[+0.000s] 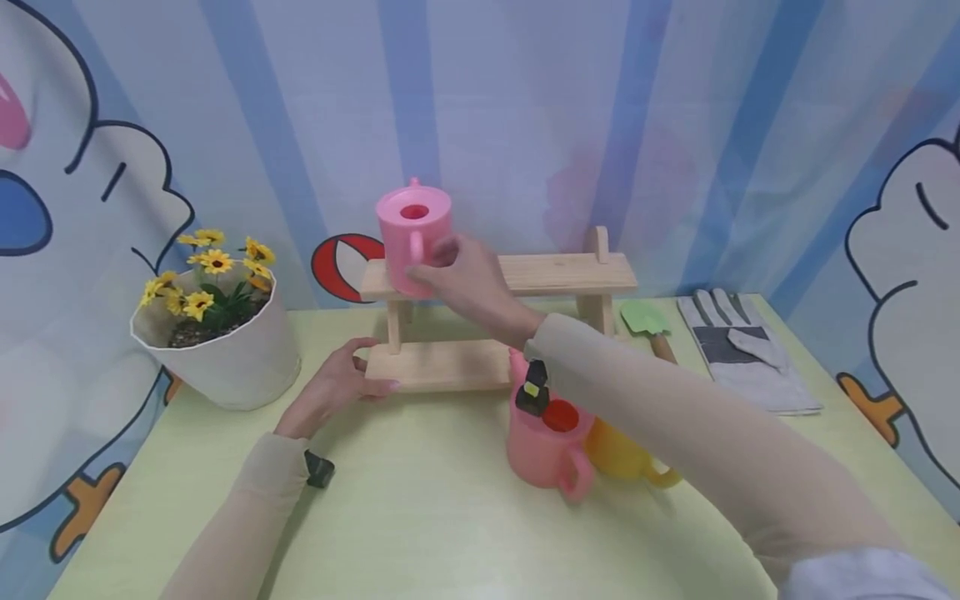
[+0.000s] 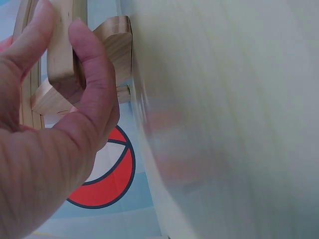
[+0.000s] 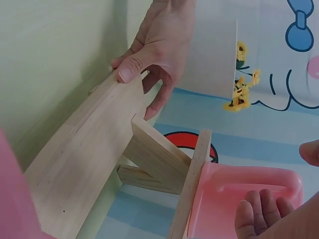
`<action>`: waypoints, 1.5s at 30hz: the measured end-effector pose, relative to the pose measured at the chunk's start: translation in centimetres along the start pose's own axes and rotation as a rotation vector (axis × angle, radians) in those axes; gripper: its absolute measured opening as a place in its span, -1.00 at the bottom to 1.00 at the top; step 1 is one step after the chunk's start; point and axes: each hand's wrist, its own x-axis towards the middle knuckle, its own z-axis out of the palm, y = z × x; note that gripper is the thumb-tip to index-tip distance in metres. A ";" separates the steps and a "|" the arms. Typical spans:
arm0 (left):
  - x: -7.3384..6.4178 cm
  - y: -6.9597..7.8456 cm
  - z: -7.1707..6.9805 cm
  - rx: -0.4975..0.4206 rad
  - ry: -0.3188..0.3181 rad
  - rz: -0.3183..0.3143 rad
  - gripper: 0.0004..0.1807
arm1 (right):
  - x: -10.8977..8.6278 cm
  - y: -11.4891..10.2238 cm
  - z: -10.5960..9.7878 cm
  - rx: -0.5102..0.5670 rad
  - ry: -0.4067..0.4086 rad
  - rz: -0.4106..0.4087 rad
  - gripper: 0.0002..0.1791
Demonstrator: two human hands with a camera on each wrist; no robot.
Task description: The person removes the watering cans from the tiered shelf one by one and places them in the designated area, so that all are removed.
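Right hand loosely parted at the can, left hand pinching the shelf.
My right hand (image 1: 480, 287), thumb and bent fingers apart, is by the handle of the pink watering can (image 1: 396, 250), upright on the top board, upper centre; contact I cannot tell. My left hand (image 1: 333, 385) grips the wooden shelf (image 1: 442, 365) at its lower left end.

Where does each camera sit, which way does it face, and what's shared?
Head: worn on the head, facing forward and down at the shelf; left hand, right hand and sleeves show.
Left wrist: worn there, facing along the left hand to the shelf's end; only that hand shows.
Right wrist: worn there, facing the shelf and held pink can; both hands show.
Both wrist views share the shelf, left hand and red ball print.
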 end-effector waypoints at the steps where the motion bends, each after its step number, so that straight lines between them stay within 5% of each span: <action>1: 0.0 0.0 0.0 0.001 0.001 0.001 0.09 | 0.1 0.0 0.1 0.005 0.001 0.005 -0.48; 24: -0.1 0.3 0.0 0.020 0.005 -0.016 0.08 | 1.7 -0.4 2.4 0.063 0.007 0.056 -0.65; 45: 0.0 0.3 0.0 0.014 0.005 -0.021 0.06 | 2.3 -0.4 3.5 0.223 0.087 0.080 -0.74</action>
